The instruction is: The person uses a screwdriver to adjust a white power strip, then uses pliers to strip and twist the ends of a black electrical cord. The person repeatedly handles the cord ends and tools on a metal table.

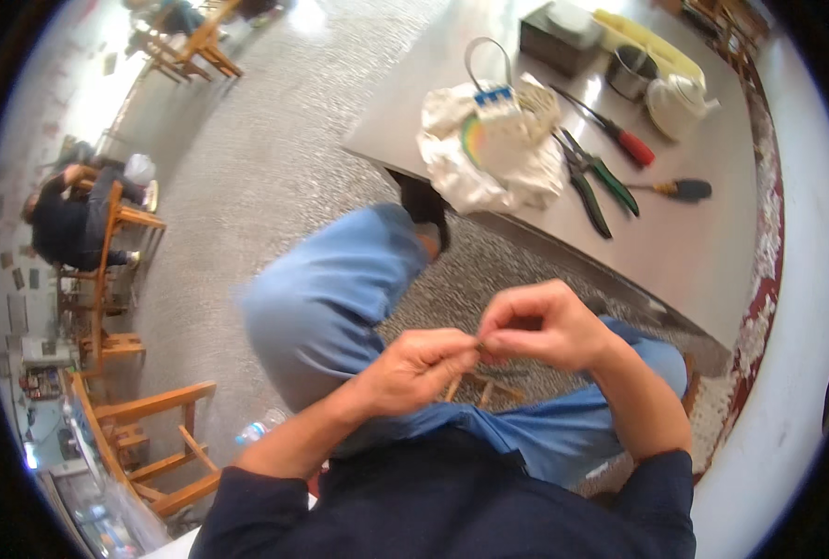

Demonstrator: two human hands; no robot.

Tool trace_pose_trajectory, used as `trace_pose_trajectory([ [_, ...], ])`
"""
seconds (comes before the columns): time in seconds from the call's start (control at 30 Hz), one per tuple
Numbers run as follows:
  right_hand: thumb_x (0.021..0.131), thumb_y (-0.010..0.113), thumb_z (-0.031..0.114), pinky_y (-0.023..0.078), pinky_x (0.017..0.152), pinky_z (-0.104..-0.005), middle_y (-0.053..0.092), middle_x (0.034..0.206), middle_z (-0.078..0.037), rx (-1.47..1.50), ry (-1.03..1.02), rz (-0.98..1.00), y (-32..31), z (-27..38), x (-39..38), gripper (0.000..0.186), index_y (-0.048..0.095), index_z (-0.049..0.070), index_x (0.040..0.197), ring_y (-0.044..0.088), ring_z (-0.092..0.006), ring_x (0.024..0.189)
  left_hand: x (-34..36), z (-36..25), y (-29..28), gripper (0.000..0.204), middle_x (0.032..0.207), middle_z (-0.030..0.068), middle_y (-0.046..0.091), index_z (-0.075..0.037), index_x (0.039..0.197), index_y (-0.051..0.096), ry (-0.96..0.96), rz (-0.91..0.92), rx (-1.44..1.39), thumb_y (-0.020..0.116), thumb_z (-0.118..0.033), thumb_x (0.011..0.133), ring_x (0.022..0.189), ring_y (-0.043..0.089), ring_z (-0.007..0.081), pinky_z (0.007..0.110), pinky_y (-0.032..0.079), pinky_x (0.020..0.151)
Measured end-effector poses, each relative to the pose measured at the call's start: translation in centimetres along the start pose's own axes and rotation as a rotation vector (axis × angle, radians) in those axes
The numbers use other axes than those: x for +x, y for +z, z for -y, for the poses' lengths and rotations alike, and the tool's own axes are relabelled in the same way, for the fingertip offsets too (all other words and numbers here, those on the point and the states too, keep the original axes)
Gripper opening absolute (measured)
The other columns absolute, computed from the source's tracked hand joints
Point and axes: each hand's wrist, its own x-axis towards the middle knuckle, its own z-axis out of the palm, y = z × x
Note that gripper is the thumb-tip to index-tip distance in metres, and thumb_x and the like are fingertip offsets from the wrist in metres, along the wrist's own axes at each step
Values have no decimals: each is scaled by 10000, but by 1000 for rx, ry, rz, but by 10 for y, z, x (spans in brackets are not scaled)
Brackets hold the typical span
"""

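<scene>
Above my lap, my left hand (421,371) and my right hand (549,326) meet with their fingertips pinched together. Whatever they hold between them is too small to make out. Beyond them, on the metal-topped table (680,270), a crumpled white bag (489,182) lies at the near left edge. On it rests a small blue-and-white block (496,104) with a thin wire loop (470,58) standing up from it. To its right are green-handled pliers (593,182), a red-handled screwdriver (630,144) and a dark-handled screwdriver (689,190).
A white teapot (677,104), a metal cup (630,73), a yellow tray (652,42) and a dark box (552,45) stand at the table's back. A white wall (810,121) runs along the right. Wooden chairs (153,410) and a seated person (69,219) are at left.
</scene>
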Motion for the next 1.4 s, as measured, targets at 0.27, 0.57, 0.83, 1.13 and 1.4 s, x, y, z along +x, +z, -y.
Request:
trace_pose_trajectory([
  [0.27, 880, 717, -7, 550, 740, -292, 731, 887, -89, -349, -192, 117, 8, 8, -1, 55, 735, -4, 932, 705, -167, 821, -8, 3, -17, 285, 1017, 35, 754, -5, 1167, 738, -91, 252, -284, 626, -231, 1034, 960, 627, 58, 262, 520, 852],
  [0.57, 849, 733, -19, 559, 720, -305, 734, 905, -110, -420, -243, 108, 22, 13, -8, 107, 741, -2, 955, 715, -201, 815, -10, 17, -8, 297, 665, -91, 523, -30, 1042, 774, -80, 316, -392, 631, -289, 1022, 611, 401, 3, 236, 308, 539],
  [0.83, 837, 740, -32, 559, 715, -298, 730, 914, -109, -397, -255, 159, 25, 13, -13, 121, 748, 3, 952, 711, -197, 818, -8, 1, -13, 282, 717, -40, 599, 16, 978, 773, -160, 426, -424, 676, -249, 983, 670, 488, 41, 242, 366, 591],
  [1.13, 832, 695, -83, 530, 520, -239, 712, 912, -126, -344, -336, 191, 30, 7, -10, 112, 741, -30, 919, 685, -137, 613, -11, 1, -12, 249, 753, -4, 664, 27, 966, 767, -229, 474, -486, 687, -208, 981, 692, 550, 64, 231, 415, 614],
  [1.4, 909, 627, -46, 500, 526, -196, 679, 829, -43, -138, -50, -159, 31, 4, -9, 72, 674, -8, 947, 634, -72, 617, 0, 6, -15, 267, 848, 2, 670, 0, 994, 754, -98, 111, -317, 707, -262, 970, 754, 566, 65, 244, 452, 663],
])
